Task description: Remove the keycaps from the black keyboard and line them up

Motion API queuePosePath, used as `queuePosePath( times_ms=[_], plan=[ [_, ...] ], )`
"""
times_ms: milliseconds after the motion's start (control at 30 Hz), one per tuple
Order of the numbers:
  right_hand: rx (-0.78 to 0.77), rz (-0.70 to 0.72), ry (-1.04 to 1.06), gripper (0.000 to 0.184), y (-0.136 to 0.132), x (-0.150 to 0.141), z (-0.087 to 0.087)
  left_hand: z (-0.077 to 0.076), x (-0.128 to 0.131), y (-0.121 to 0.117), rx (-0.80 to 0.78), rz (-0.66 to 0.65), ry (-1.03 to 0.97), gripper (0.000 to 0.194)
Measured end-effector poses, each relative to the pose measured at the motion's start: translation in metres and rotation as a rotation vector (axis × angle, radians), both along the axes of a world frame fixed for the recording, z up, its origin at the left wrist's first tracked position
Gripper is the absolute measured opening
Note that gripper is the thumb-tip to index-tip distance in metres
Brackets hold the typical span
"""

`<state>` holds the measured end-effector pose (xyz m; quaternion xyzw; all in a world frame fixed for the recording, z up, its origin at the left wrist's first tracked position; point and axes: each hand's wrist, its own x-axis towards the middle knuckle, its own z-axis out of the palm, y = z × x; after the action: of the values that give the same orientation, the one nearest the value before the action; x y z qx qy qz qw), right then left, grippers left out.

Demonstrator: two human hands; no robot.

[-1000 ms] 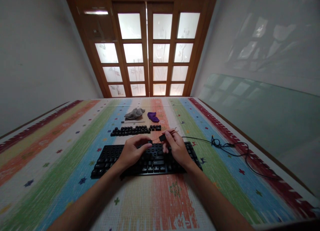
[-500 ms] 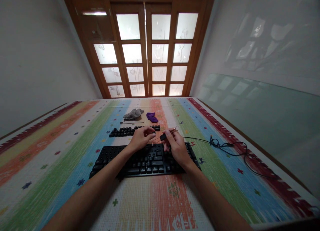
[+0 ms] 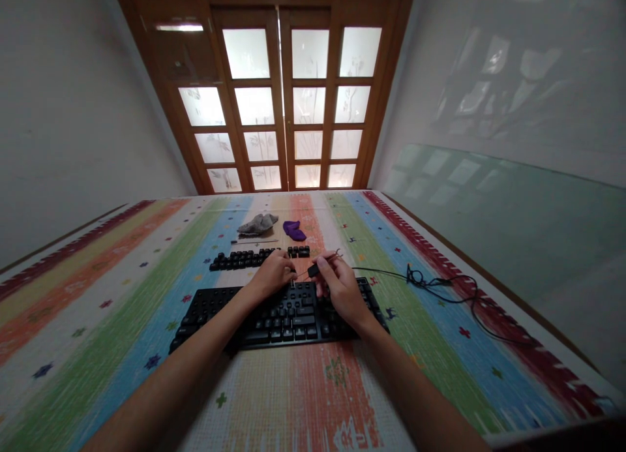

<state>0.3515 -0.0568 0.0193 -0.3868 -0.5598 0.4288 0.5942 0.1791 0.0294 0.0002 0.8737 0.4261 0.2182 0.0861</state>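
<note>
My right hand point(image 3: 338, 284) holds a wire keycap puller point(image 3: 313, 270) by its black handle; thin wires stick out at both ends. One end points left toward my left hand. My left hand point(image 3: 275, 269) is closed, fingertips together beside the lined-up loose keycaps point(image 3: 232, 260); whatever it pinches is hidden. Both hands are over the back edge of a black keyboard point(image 3: 278, 323) lying flat. Bare key positions show along its top, while many keycaps are still fitted in the middle and front. My forearms cover parts of it.
Behind the loose keycaps lie a thin stick-like brush point(image 3: 254, 242), a grey cloth point(image 3: 258, 224) and a purple cloth point(image 3: 294, 230). A black cable point(image 3: 430, 282) runs rightward from the keyboard in loose coils. A striped cloth point(image 3: 117, 295) covers the table, with walls on both sides.
My left hand has moved back from the wires' end toward the loose keycaps, its fingers now closer together. My right hand keeps its grip on the keycap puller. The view has shifted slightly.
</note>
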Motion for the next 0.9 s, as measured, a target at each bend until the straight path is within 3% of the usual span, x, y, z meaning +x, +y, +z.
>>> queuePosePath(
  times_ms=[367, 900],
  plan=[
    [0.010, 0.028, -0.015, 0.035, 0.000, -0.002, -0.001, 0.000, 0.001, 0.012, 0.008, 0.051, 0.181, 0.015],
    [0.018, 0.044, -0.088, 0.034, -0.002, -0.004, -0.003, -0.001, 0.001, 0.029, 0.023, 0.107, 0.192, 0.017]
  ],
)
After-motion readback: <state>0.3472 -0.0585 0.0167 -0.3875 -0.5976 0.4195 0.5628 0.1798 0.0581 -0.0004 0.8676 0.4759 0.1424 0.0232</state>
